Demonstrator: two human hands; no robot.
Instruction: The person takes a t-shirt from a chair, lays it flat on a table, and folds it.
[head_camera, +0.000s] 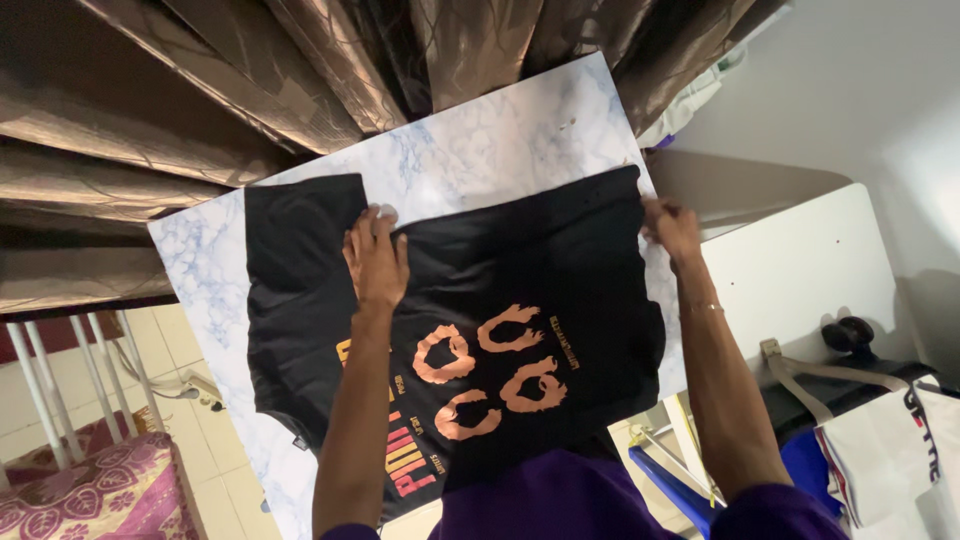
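Black T-shirt (560, 290) with orange print lies spread over most of my marble-patterned board (500, 140), a second black garment (290, 270) beneath it toward nine o'clock. My left hand (377, 262) pinches the shirt's far edge near eleven o'clock; my right hand (673, 228) grips its corner at two o'clock, fingers closed on cloth. That corner already overhangs the board's edge, so uneven pulling could, I judge, drag the shirt off or bunch it.
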